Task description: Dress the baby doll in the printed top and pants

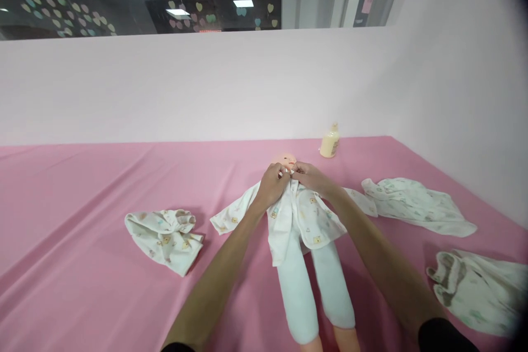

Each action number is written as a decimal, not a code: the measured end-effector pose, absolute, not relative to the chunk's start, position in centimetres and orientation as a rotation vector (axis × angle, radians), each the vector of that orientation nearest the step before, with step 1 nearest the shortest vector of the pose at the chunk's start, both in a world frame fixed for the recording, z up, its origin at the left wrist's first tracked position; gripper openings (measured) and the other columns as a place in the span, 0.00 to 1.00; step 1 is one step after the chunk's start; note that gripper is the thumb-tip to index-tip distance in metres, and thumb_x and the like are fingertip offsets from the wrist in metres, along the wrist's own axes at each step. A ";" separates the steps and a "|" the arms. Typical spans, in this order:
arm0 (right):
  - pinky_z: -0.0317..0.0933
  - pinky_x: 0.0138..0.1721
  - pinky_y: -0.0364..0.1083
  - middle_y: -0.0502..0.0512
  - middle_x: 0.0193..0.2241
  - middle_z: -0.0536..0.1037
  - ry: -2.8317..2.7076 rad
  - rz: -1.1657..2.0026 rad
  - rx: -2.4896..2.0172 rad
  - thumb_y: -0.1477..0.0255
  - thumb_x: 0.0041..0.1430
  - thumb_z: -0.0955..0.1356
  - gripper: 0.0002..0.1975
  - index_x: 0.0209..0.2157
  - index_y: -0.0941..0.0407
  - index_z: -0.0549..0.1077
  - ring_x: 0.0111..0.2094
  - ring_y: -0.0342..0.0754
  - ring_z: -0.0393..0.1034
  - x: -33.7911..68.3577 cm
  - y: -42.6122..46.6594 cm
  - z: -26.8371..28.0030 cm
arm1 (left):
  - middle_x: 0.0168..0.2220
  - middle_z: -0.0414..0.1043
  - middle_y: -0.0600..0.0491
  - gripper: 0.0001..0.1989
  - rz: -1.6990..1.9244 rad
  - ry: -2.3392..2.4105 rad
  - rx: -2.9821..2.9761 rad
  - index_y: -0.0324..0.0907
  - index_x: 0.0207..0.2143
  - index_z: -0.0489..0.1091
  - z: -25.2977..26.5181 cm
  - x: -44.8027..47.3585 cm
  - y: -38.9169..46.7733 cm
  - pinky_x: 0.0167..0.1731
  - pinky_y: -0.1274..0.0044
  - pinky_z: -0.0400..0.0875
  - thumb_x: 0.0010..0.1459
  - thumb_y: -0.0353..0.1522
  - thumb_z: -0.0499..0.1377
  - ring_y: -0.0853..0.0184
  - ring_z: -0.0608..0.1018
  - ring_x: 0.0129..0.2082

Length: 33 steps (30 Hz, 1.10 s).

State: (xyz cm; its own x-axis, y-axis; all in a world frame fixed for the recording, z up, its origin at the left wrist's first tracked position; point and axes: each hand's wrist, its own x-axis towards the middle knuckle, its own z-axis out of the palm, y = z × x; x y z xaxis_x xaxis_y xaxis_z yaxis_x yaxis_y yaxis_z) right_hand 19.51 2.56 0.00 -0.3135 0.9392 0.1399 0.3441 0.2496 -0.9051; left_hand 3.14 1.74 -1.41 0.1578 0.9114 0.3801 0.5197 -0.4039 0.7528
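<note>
A baby doll (287, 158) lies on its back on the pink sheet, its head at the far end and its legs toward me. It wears pale, knee-length pants (297, 297) and a white baby jacket (315, 217) with a small bear print. The jacket's sleeves are spread out to both sides, and its lower front hangs apart. At the doll's neck, my left hand (274, 182) pinches the jacket's collar edge. Close beside it, my right hand (310, 176) pinches the other collar edge. The fingertips nearly meet and hide the fastening between them.
To the left lies a bundled printed cloth (165, 239). On the right are a crumpled white garment (418, 206) and a folded printed cloth (482, 289). A pale yellow pump bottle (329, 142) stands behind, near the white wall (185, 88). The pink sheet (74, 220) has creases.
</note>
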 end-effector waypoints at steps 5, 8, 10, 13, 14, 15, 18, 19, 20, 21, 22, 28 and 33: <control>0.49 0.24 0.41 0.44 0.21 0.62 -1.611 1.153 -1.275 0.68 0.52 0.68 0.09 0.27 0.55 0.64 0.23 0.40 0.56 19.9 2.7 -0.4 | 0.33 0.72 0.54 0.10 1.123 1.345 1.954 0.42 0.32 0.68 -2.1 3.1 1.6 0.31 0.78 0.63 0.60 0.39 0.56 0.71 0.70 0.29; 0.50 0.23 0.40 0.44 0.20 0.65 -1.534 1.146 -1.303 0.69 0.51 0.69 0.07 0.27 0.55 0.65 0.21 0.40 0.57 19.9 3.1 -0.8 | 0.27 0.71 0.56 0.12 1.079 1.374 1.917 0.41 0.32 0.71 -2.4 3.1 1.5 0.27 0.79 0.60 0.58 0.41 0.58 0.71 0.69 0.25; 0.52 0.22 0.40 0.44 0.19 0.67 -1.517 1.140 -1.303 0.71 0.48 0.71 0.08 0.27 0.55 0.67 0.21 0.39 0.59 19.8 3.3 -0.9 | 0.26 0.71 0.56 0.11 1.099 1.363 1.900 0.41 0.32 0.72 -2.7 3.1 1.4 0.26 0.79 0.60 0.57 0.40 0.59 0.72 0.69 0.24; 0.57 0.24 0.40 0.47 0.20 0.71 -1.452 1.239 -1.276 0.73 0.46 0.72 0.08 0.27 0.56 0.69 0.22 0.42 0.65 20.0 3.4 -0.8 | 0.27 0.73 0.55 0.11 1.117 1.300 1.852 0.41 0.34 0.75 -2.9 2.9 1.5 0.26 0.80 0.61 0.55 0.39 0.61 0.72 0.70 0.25; 0.59 0.24 0.41 0.48 0.20 0.72 -1.439 1.281 -1.258 0.73 0.46 0.73 0.08 0.27 0.56 0.70 0.23 0.43 0.67 20.1 3.4 -0.8 | 0.28 0.74 0.55 0.12 1.117 1.279 1.826 0.41 0.36 0.76 -3.0 2.8 1.5 0.26 0.80 0.61 0.54 0.40 0.62 0.72 0.70 0.26; 0.60 0.25 0.41 0.49 0.20 0.73 -1.436 1.306 -1.240 0.73 0.46 0.73 0.07 0.27 0.57 0.71 0.23 0.43 0.67 20.2 3.3 -0.8 | 0.28 0.74 0.55 0.13 1.113 1.261 1.800 0.41 0.37 0.77 -3.1 2.7 1.6 0.26 0.80 0.62 0.54 0.41 0.62 0.72 0.70 0.26; 0.58 0.23 0.41 0.49 0.18 0.72 -1.449 1.257 -1.240 0.74 0.46 0.72 0.05 0.25 0.57 0.72 0.21 0.42 0.66 20.3 3.4 -0.8 | 0.30 0.76 0.53 0.17 1.094 1.222 1.723 0.41 0.41 0.78 -3.2 2.4 1.8 0.27 0.79 0.63 0.54 0.43 0.63 0.72 0.71 0.26; 0.57 0.23 0.41 0.48 0.18 0.72 -1.445 1.236 -1.246 0.75 0.46 0.72 0.04 0.25 0.58 0.73 0.21 0.42 0.66 20.3 3.4 -0.9 | 0.32 0.77 0.53 0.18 1.090 1.203 1.704 0.40 0.42 0.77 -3.2 2.4 1.8 0.28 0.79 0.64 0.54 0.43 0.63 0.71 0.72 0.27; 0.57 0.23 0.41 0.48 0.18 0.72 -1.435 1.227 -1.247 0.75 0.46 0.72 0.04 0.26 0.58 0.73 0.21 0.42 0.66 20.2 3.4 -0.9 | 0.34 0.77 0.52 0.19 1.088 1.188 1.689 0.40 0.43 0.77 -3.2 2.3 1.8 0.30 0.79 0.66 0.54 0.43 0.63 0.71 0.73 0.28; 0.58 0.23 0.41 0.48 0.19 0.73 -1.417 1.231 -1.245 0.76 0.46 0.72 0.03 0.26 0.58 0.74 0.22 0.42 0.67 20.2 3.4 -0.9 | 0.36 0.78 0.51 0.19 1.090 1.181 1.687 0.40 0.44 0.76 -3.2 2.4 1.8 0.31 0.78 0.67 0.55 0.43 0.62 0.70 0.74 0.30; 0.59 0.24 0.41 0.49 0.20 0.74 -1.395 1.246 -1.236 0.77 0.46 0.71 0.04 0.27 0.58 0.74 0.23 0.43 0.68 20.1 3.4 -0.9 | 0.39 0.78 0.50 0.20 1.099 1.190 1.703 0.40 0.46 0.76 -3.1 2.4 1.7 0.33 0.77 0.68 0.56 0.43 0.62 0.69 0.75 0.32; 0.65 0.28 0.43 0.51 0.22 0.77 -1.236 1.400 -1.184 0.78 0.46 0.71 0.05 0.29 0.58 0.75 0.26 0.46 0.73 20.0 3.5 -0.6 | 0.46 0.72 0.50 0.13 1.030 1.397 2.172 0.46 0.43 0.76 -2.4 3.2 1.3 0.43 0.72 0.70 0.63 0.40 0.55 0.66 0.76 0.41; 0.67 0.33 0.44 0.53 0.26 0.79 -1.236 1.503 -1.056 0.76 0.46 0.74 0.08 0.32 0.59 0.77 0.28 0.46 0.74 20.4 3.4 -0.4 | 0.49 0.73 0.52 0.16 0.939 1.460 2.343 0.47 0.44 0.75 -2.6 3.1 1.3 0.48 0.69 0.69 0.68 0.38 0.49 0.63 0.76 0.46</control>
